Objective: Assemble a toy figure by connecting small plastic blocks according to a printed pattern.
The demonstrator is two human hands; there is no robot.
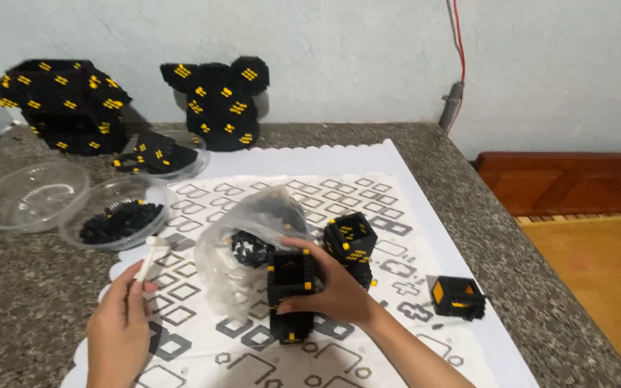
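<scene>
A: Block tower (290,293), black w/ yellow studs, hollow on top – where's it sitting?

B: Upright on the patterned mat (425,208), near the front edge. Right hand (333,287) is clamped round its right side, thumb on the front face, fingers behind.

A: And the left hand (118,332)?

B: Closed on a small white tool (148,259), pinched between thumb and fingers, tip pointing up and away. Hands are well apart, tower's only touched by the right.

A: What's betw. them?

B: Clear plastic bag (246,230), crumpled, w/ loose black pieces inside. It's just left of the tower, touching or nearly – can't tell which.

A: Behind the tower?

B: Second black-yellow block piece (351,244), tilted, just beyond the right hand's fingers. Further right on the mat, a small black cube (457,297) w/ orange-yellow face, well apart from the rest.

A: Left side of the counter?

B: Granite counter (16,287). Two clear plastic bowls: one (30,195) looks to hold nothing, the nearer one (113,215) has a heap of black pieces. A third clear bowl (181,162) further back carries a flat black-yellow chunk.

A: Against the wall?

B: Two big builds, both black w/ yellow marks: a boxy one (62,104) at far left, and a flat one w/ two round ears (218,104) leaning at the wall. Grey pipe w/ red wire (458,43) at the right corner.
</scene>
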